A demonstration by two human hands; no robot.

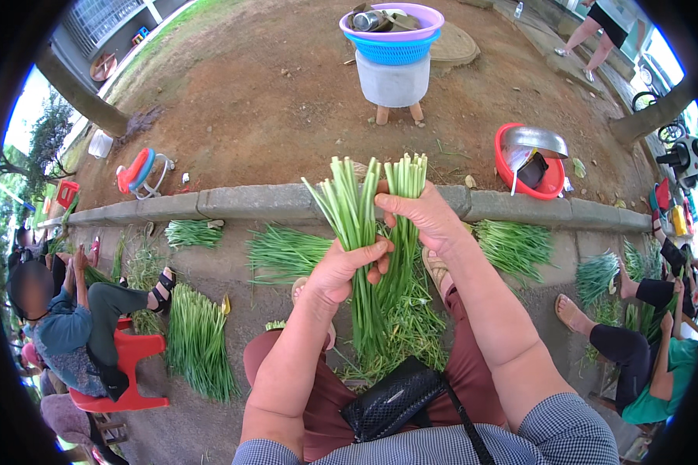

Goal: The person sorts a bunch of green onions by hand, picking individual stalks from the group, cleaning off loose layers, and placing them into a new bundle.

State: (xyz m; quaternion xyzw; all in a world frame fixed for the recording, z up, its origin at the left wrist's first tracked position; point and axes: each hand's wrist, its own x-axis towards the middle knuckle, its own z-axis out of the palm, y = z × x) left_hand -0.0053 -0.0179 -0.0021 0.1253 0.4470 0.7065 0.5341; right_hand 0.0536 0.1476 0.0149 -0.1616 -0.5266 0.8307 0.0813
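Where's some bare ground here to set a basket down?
Mostly bare: brown dirt between grey stone curb and pale round stool with wooden legs; grey pavement between maroon trousers and the right neighbour's beige sandal. Crowded: between the maroon knees, where loose green stalks heap.

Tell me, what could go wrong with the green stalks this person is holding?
Stalks could slip out: the left hand grips a thick left bunch whose upper ends fan apart.

The bunches might get mixed: the right hand holds the right bunch right beside it, and their lower parts hang close together.

Any dropped stalks could be hard to pick out from the loose greens heaped on the ground between the feet.
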